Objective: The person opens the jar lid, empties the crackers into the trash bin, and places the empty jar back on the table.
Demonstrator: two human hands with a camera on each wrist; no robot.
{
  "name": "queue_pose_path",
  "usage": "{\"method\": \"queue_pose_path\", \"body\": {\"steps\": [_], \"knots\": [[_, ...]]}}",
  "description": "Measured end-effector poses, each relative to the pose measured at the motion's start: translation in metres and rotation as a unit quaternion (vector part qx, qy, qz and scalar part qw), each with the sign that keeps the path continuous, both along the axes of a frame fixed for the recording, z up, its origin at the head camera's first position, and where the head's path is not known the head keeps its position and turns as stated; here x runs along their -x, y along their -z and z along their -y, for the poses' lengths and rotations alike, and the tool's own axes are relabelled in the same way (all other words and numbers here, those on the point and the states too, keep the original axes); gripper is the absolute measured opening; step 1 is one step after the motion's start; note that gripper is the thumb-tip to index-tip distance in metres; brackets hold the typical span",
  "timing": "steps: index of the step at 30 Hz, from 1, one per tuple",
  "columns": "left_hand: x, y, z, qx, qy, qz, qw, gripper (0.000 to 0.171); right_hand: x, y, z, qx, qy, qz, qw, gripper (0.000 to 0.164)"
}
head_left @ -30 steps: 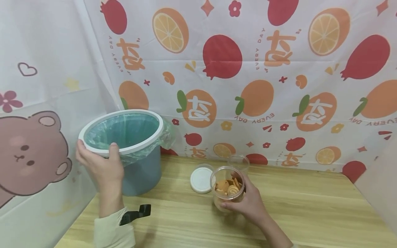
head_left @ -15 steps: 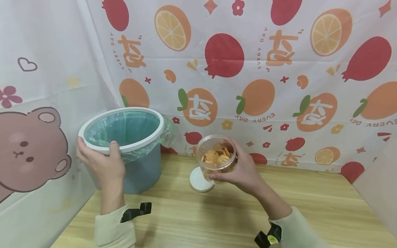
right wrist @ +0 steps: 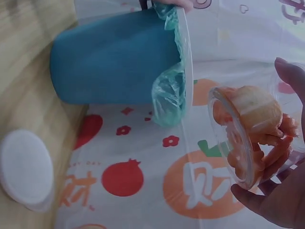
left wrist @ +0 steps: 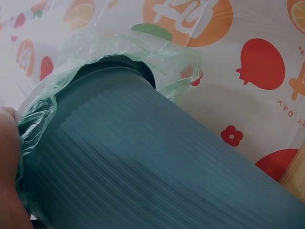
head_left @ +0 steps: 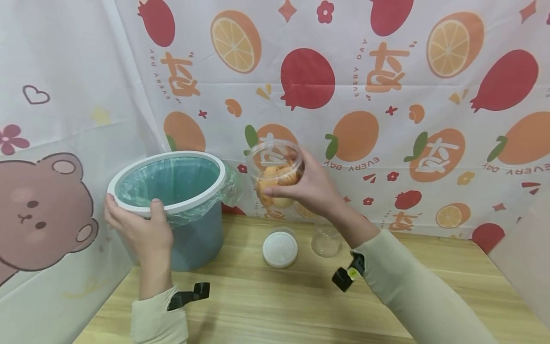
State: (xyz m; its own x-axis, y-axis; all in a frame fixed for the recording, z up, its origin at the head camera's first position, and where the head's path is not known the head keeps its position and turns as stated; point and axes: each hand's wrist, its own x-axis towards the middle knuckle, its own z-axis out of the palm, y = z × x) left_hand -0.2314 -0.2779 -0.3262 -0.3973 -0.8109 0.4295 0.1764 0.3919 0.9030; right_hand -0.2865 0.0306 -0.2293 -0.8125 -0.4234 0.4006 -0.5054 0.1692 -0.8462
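Note:
My right hand [head_left: 313,186] grips a clear plastic jar [head_left: 277,165] from its right side and holds it up above the table, right of the bin. Orange-brown cookies [head_left: 275,184] lie in the lower part of the jar, whose mouth has no lid. In the right wrist view, the thumb and fingers [right wrist: 255,199] spread around the jar. My left hand [head_left: 143,229] holds the near-left part of the white rim [head_left: 222,174] on a blue-grey trash bin [head_left: 195,246], thumb over the top. A thin green bag [left wrist: 119,43] lines the bin and hangs over its outside.
Behind the jar arm, a clear round container [head_left: 326,242] stands on the wooden table [head_left: 258,306]. A white lid [head_left: 280,249] tops a small clear container to its left. A fruit-print cloth [head_left: 429,105] closes off the back, and a bear-print cloth [head_left: 47,215] the left side.
My right hand has raised the cookie jar off the table and moved it left toward the bin, uncovering the clear container behind. The left hand stays on the rim.

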Motion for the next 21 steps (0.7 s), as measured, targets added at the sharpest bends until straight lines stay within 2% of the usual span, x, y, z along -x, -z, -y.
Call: {"method": "queue_pose_path", "body": {"steps": [7,13,16,19,21], "knots": [[0.004,0.003,0.002,0.001,-0.018,0.004,0.9998,0.082,0.018,-0.024,0.03,-0.055,0.034,-0.054,0.996,0.097],[0.006,0.006,0.002,0.015,-0.031,-0.017,0.9993,0.08,0.027,-0.033,0.055,-0.137,0.089,-0.084,0.983,0.1],[0.008,0.007,0.001,0.022,-0.042,-0.02,0.9986,0.079,0.029,-0.037,0.066,-0.168,0.083,-0.094,0.978,0.097],[0.009,0.007,0.001,0.025,-0.047,-0.02,0.9984,0.079,0.029,-0.043,0.077,-0.217,0.087,-0.109,0.966,0.099],[0.008,0.006,0.003,0.023,-0.05,-0.015,0.9984,0.078,0.029,-0.047,0.087,-0.255,0.095,-0.123,0.954,0.102]]}}
